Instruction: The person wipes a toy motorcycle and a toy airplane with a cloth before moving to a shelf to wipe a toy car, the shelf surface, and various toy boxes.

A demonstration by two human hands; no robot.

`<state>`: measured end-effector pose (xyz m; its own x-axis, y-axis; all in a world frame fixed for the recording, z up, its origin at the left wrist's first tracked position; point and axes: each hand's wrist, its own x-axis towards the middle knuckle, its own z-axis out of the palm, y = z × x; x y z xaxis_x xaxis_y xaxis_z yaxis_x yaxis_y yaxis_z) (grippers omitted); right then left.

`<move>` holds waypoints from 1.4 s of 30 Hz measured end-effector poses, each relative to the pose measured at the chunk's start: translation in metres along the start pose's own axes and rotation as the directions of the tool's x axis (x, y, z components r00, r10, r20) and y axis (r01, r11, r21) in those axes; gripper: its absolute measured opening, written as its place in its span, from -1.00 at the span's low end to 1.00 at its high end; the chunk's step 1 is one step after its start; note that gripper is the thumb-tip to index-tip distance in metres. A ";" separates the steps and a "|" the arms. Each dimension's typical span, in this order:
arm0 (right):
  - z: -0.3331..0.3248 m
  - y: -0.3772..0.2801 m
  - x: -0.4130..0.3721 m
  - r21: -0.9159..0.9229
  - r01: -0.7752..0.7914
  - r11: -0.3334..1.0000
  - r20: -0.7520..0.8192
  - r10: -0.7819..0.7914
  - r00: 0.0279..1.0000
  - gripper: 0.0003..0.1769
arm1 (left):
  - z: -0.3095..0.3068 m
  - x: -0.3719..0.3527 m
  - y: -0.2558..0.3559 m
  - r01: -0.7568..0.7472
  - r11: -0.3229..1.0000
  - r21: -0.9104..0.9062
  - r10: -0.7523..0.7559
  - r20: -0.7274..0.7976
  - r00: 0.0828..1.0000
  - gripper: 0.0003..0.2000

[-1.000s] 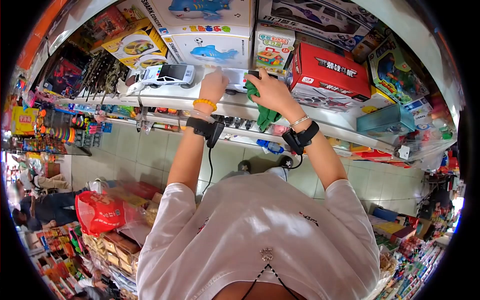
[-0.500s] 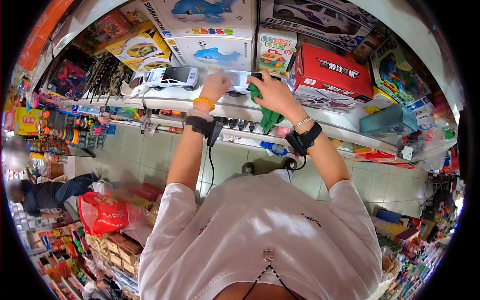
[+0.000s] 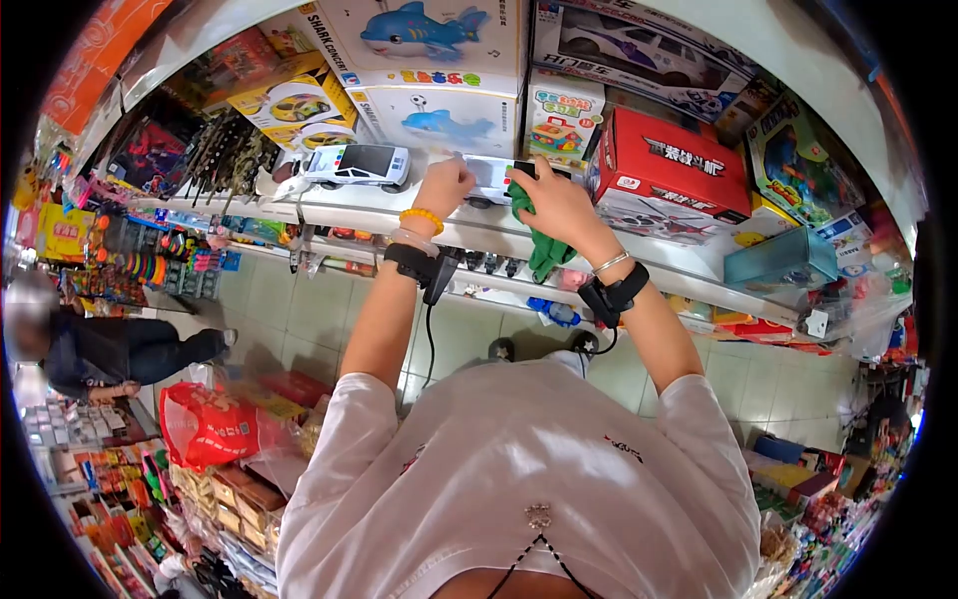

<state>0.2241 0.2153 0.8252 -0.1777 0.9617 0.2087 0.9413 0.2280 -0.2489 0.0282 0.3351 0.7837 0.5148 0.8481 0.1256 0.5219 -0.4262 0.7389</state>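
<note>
On the white shelf, my left hand (image 3: 444, 190) is closed at the left end of a silver toy car (image 3: 489, 178); its fingertips are partly hidden. My right hand (image 3: 561, 203) presses a green cloth (image 3: 547, 250) against the right part of the same car, and the cloth hangs over the shelf edge. A second silver toy car (image 3: 357, 166) with a dark windscreen stands to the left, touched by neither hand.
Behind the cars stand shark toy boxes (image 3: 434, 118). A red box (image 3: 671, 165) and a teal box (image 3: 781, 260) are to the right. Another person (image 3: 130, 349) is at the far left, near a red bag (image 3: 208, 424).
The view has shifted slightly, so the shelf appears lower and further right. Both hands remain at the same car. The person at the left has changed leg position.
</note>
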 end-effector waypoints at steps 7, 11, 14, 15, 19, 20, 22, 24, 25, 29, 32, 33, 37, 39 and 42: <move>-0.004 -0.002 -0.001 -0.013 0.001 1.000 0.020 -0.001 1.000 -0.38 | 0.007 0.000 -0.006 -0.137 0.968 0.209 0.162 -0.104 0.981 -0.81; -0.005 -0.004 0.000 0.028 -0.011 1.000 0.022 0.011 1.000 -0.35 | 0.008 -0.001 -0.003 -0.151 0.957 0.248 0.182 -0.105 0.978 -0.82; -0.008 -0.004 -0.001 0.037 -0.035 0.999 0.030 0.034 0.999 -0.36 | 0.004 -0.003 0.008 -0.134 0.949 0.286 0.160 -0.071 0.985 -0.83; -0.007 -0.003 0.000 0.049 -0.002 0.999 -0.011 0.002 1.000 -0.36 | 0.003 -0.002 0.010 -0.126 0.950 0.285 0.145 -0.047 0.988 -0.84; -0.007 -0.001 0.000 0.060 -0.001 0.998 0.019 0.000 1.000 -0.35 | 0.003 -0.004 0.005 -0.158 0.941 0.300 0.178 -0.041 0.983 -0.82; -0.011 -0.002 -0.001 0.083 -0.027 0.996 0.074 0.021 0.997 -0.34 | 0.003 -0.004 0.006 -0.169 0.939 0.298 0.191 -0.048 0.980 -0.81; -0.011 0.000 -0.002 0.089 -0.014 0.996 0.078 0.007 0.997 -0.32 | 0.003 -0.006 0.007 -0.155 0.948 0.278 0.174 -0.043 0.984 -0.80; -0.016 0.001 0.000 0.112 0.003 0.994 0.097 -0.014 0.995 -0.31 | -0.001 -0.005 0.012 -0.127 0.940 0.318 0.131 0.009 0.991 -0.79; -0.014 0.001 -0.001 0.105 0.006 0.994 0.099 -0.017 0.995 -0.30 | 0.000 -0.005 0.013 -0.101 0.940 0.327 0.100 0.021 0.995 -0.81; -0.009 0.005 0.001 0.099 0.035 0.995 0.100 -0.045 0.994 -0.26 | -0.005 0.000 0.014 -0.079 0.946 0.315 0.061 0.066 0.996 -0.81; -0.016 0.006 -0.002 0.249 -0.027 0.968 0.141 -0.008 0.990 -0.35 | 0.005 -0.001 0.000 -0.201 0.903 0.379 0.230 -0.033 0.973 -0.79; -0.012 0.011 -0.009 0.316 -0.018 0.949 0.092 -0.012 0.996 -0.38 | 0.006 -0.001 -0.006 -0.226 0.912 0.342 0.246 -0.015 0.969 -0.78; -0.041 -0.005 0.010 0.445 0.082 0.892 -0.263 0.043 0.964 -0.53 | 0.014 0.005 -0.020 -0.289 0.917 0.276 0.319 -0.071 0.945 -0.64; -0.028 -0.010 0.018 0.468 0.070 0.881 -0.304 0.086 0.949 -0.56 | 0.005 -0.002 0.001 -0.238 0.938 0.252 0.257 -0.044 0.966 -0.63; 0.031 0.005 0.024 0.385 0.106 0.917 -0.377 0.051 0.925 -0.58 | 0.004 -0.004 0.009 -0.280 0.921 0.270 0.308 -0.069 0.949 -0.63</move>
<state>0.2157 0.2444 0.7991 -0.0076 0.8436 0.5369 0.7334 0.3697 -0.5705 0.0331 0.3268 0.7872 0.6022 0.6951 0.3927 0.5203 -0.7148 0.4673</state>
